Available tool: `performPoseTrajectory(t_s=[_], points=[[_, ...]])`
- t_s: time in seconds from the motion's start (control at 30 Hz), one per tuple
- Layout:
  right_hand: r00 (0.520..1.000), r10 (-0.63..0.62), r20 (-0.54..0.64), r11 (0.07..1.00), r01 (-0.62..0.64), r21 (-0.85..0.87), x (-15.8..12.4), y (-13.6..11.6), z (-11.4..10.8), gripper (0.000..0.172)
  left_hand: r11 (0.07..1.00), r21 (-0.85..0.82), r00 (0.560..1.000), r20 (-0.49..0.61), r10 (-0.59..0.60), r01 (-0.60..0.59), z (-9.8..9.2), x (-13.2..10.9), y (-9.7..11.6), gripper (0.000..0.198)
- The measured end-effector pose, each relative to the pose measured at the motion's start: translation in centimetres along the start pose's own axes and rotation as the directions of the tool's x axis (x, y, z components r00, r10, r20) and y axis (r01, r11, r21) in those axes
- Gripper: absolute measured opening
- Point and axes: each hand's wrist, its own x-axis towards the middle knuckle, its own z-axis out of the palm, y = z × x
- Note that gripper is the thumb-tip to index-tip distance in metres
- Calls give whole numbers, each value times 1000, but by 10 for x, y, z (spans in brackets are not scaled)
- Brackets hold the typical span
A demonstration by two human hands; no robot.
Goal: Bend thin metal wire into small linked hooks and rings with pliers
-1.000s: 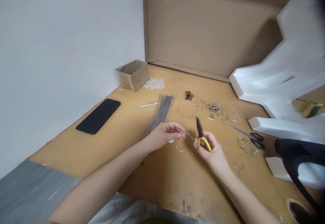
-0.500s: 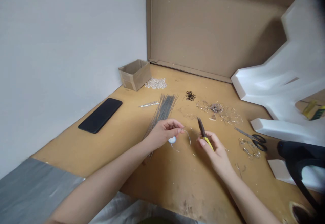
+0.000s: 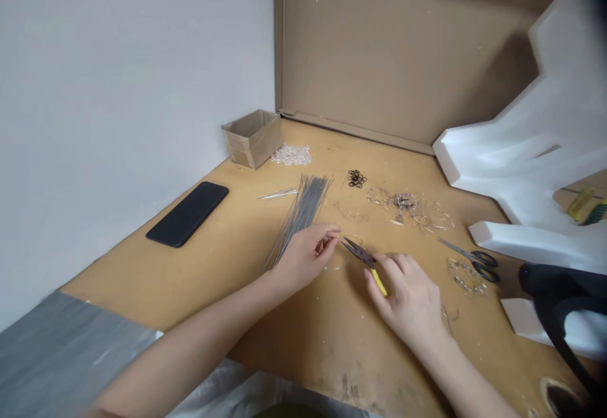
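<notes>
My left hand (image 3: 309,250) pinches a thin wire between thumb and fingers, just over the near end of a bundle of straight grey wires (image 3: 306,203). Part of that pinched wire shows as a faint loop (image 3: 355,239) beyond the fingertips. My right hand (image 3: 410,285) is wrapped round needle-nose pliers (image 3: 361,254) with yellow handles. The dark jaws point left and reach the wire by my left fingertips. Whether the jaws grip it I cannot tell.
Behind lie black rings (image 3: 356,179), a heap of wire loops (image 3: 405,203), clear beads (image 3: 291,155) and a cardboard box (image 3: 252,138). Scissors (image 3: 474,260) and more bent wire pieces (image 3: 466,277) lie at right. A black phone (image 3: 188,214) lies left; white foam (image 3: 502,152) stands right.
My right hand has turned and brought the pliers left, their tips now at my left fingertips instead of pointing up. The wire loop that hung below my left hand shows less.
</notes>
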Motion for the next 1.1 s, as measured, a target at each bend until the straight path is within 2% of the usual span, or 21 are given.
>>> performPoseTrajectory(t_s=[0.27,0.67,1.1], points=[[1000,-5,-1,1000,5,12,-1,-2,1,25,999,39,999,-4,34,-34,1,-2,2,19],[999,-24,-32,999,23,-24,-3,-3,1,24,999,-20,1000,-12,26,-26,0,-3,5,19],[997,-68,-35,995,65,-73,-4,-1,-4,23,988,-155,999,-45,-15,8,7,-7,-2,15]])
